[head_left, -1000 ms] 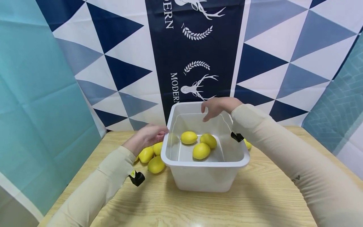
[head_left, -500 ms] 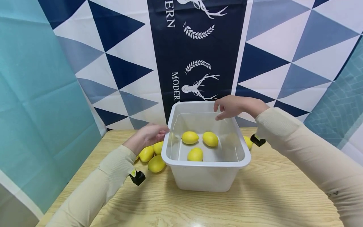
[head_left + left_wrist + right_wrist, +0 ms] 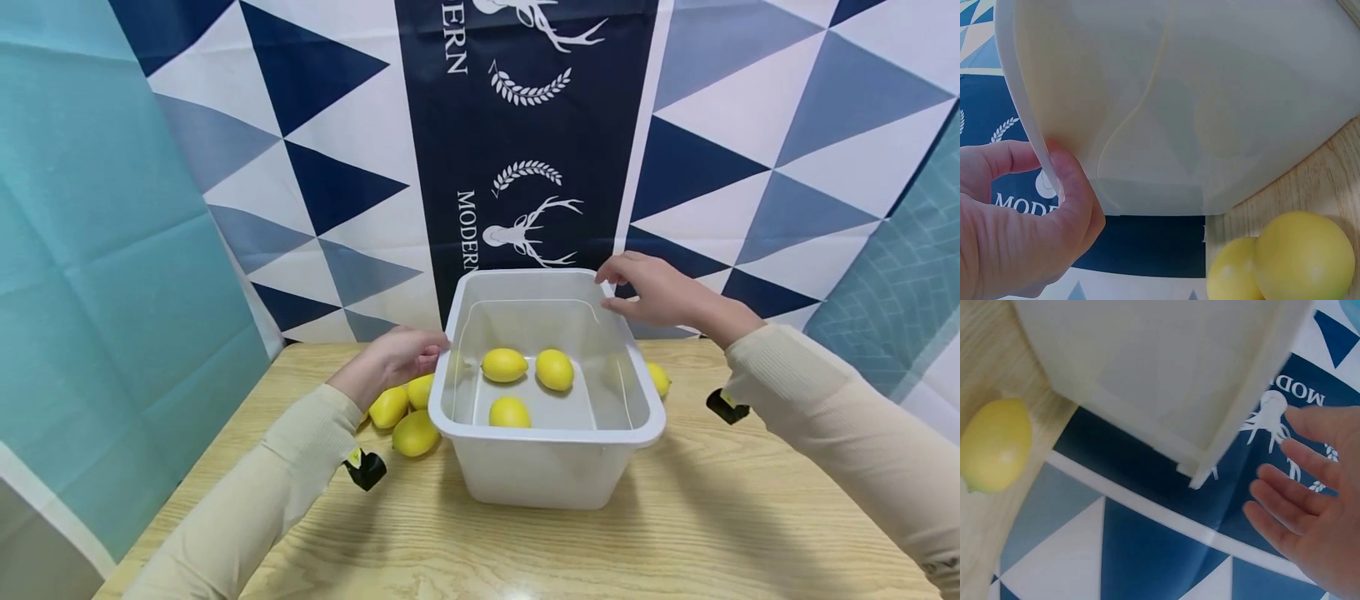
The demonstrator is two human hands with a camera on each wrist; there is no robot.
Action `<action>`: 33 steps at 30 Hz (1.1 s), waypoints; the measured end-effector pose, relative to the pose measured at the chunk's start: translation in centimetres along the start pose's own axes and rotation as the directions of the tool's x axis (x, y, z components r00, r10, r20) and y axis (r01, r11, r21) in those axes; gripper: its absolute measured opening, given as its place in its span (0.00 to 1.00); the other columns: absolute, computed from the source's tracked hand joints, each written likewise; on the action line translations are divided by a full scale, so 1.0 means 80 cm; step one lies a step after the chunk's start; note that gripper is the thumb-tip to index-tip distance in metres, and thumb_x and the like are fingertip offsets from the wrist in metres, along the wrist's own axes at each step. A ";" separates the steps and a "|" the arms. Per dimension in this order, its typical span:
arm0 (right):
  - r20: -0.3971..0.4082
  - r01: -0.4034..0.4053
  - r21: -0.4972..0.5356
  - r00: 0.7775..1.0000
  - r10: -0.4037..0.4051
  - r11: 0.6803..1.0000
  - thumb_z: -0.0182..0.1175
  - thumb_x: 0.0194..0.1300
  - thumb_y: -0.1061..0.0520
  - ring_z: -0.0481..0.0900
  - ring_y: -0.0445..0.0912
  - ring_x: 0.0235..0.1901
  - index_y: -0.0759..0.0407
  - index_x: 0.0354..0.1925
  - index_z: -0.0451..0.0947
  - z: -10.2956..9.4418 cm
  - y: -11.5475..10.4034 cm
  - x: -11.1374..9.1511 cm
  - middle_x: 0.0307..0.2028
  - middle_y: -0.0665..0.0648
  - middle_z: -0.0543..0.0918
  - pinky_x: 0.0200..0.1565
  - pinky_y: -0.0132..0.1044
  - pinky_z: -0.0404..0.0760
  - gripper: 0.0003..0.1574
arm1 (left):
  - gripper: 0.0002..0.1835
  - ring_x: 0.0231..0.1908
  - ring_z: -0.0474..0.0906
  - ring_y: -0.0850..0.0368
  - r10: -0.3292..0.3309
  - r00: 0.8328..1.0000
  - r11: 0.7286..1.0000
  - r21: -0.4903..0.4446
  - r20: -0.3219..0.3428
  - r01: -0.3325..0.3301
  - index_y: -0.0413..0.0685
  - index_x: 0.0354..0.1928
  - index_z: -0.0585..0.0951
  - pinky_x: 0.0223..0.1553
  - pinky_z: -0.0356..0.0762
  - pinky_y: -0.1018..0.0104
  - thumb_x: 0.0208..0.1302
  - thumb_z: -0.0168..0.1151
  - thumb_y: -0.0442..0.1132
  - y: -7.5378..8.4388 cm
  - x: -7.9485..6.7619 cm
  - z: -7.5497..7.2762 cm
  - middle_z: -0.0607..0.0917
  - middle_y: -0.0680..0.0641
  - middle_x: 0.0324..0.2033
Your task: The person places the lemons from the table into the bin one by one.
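Observation:
A white plastic bin (image 3: pixel 547 467) stands on the wooden table with three lemons (image 3: pixel 555 370) on its floor, spread apart. My left hand (image 3: pixel 393 357) pinches the bin's left rim; in the left wrist view the thumb (image 3: pixel 1016 156) is on one side of the rim and curled fingers on the other. By the far end of the right rim is my right hand (image 3: pixel 663 292), holding nothing. In the right wrist view its fingers (image 3: pixel 1285 494) are loosely bent, a little apart from the bin's edge (image 3: pixel 1254 394).
Several loose lemons (image 3: pixel 415 434) lie on the table left of the bin, under my left hand. One more lemon (image 3: pixel 658 379) lies close to its right side. A patterned cloth (image 3: pixel 345 183) hangs behind the table (image 3: pixel 360 550).
My right hand has moved right, from over the bin's inside to its right rim. The lemons inside have rolled apart, the nearest one leftward and toward the front wall. My left hand stays.

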State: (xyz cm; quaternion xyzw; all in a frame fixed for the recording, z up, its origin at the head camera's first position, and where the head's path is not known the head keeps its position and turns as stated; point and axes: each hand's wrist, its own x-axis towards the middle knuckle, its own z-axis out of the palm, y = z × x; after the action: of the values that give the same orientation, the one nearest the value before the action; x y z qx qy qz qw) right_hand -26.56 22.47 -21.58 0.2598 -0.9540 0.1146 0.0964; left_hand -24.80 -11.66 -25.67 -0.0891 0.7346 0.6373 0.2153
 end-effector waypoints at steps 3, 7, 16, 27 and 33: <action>-0.060 -0.010 0.013 0.998 0.011 1.000 0.62 0.61 0.58 0.75 0.58 0.53 0.63 0.54 0.74 0.004 0.006 -0.005 0.51 0.65 0.78 0.55 0.56 0.78 0.23 | 0.26 0.41 0.75 0.57 0.010 1.000 1.000 0.002 -0.002 -0.010 0.36 0.63 0.66 0.58 0.78 0.69 0.65 0.57 0.35 0.001 0.001 -0.002 0.73 0.45 0.50; -0.111 -0.037 0.032 0.993 0.041 0.999 0.61 0.63 0.58 0.73 0.59 0.55 0.64 0.56 0.72 0.011 0.015 -0.013 0.53 0.66 0.76 0.57 0.58 0.75 0.24 | 0.26 0.41 0.75 0.57 0.014 1.000 1.000 -0.009 -0.011 -0.014 0.36 0.63 0.66 0.60 0.76 0.67 0.65 0.57 0.35 0.002 0.001 -0.003 0.73 0.45 0.50; -0.172 -0.155 0.071 0.971 0.165 0.985 0.59 0.64 0.56 0.65 0.64 0.61 0.68 0.59 0.68 0.039 0.041 -0.033 0.58 0.71 0.71 0.61 0.64 0.68 0.28 | 0.25 0.44 0.74 0.55 0.019 1.000 0.999 -0.027 0.000 -0.019 0.35 0.63 0.67 0.64 0.74 0.63 0.65 0.57 0.34 0.002 0.001 0.001 0.72 0.43 0.51; -0.249 -0.106 -0.006 0.963 0.101 0.994 0.66 0.57 0.59 0.67 0.67 0.56 0.68 0.55 0.70 0.081 0.065 -0.048 0.55 0.72 0.71 0.57 0.65 0.70 0.30 | 0.24 0.41 0.74 0.57 0.014 1.000 1.000 -0.012 -0.006 -0.014 0.35 0.62 0.68 0.63 0.74 0.64 0.65 0.56 0.35 0.000 0.002 0.002 0.73 0.45 0.47; -0.310 -0.020 -0.063 0.951 0.000 0.998 0.69 0.51 0.60 0.70 0.65 0.51 0.68 0.52 0.71 0.102 0.075 -0.054 0.50 0.71 0.74 0.52 0.63 0.72 0.31 | 0.25 0.44 0.74 0.56 0.012 1.000 1.000 -0.010 -0.013 -0.013 0.36 0.62 0.68 0.62 0.75 0.64 0.65 0.57 0.35 0.000 0.001 0.003 0.73 0.45 0.49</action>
State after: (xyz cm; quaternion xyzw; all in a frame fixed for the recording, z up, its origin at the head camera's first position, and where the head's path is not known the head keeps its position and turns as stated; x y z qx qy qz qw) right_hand -26.97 27.34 -31.43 0.2304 -0.9316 0.1232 0.2526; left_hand -24.85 -11.44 -25.72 -0.0897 0.7331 0.6418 0.2062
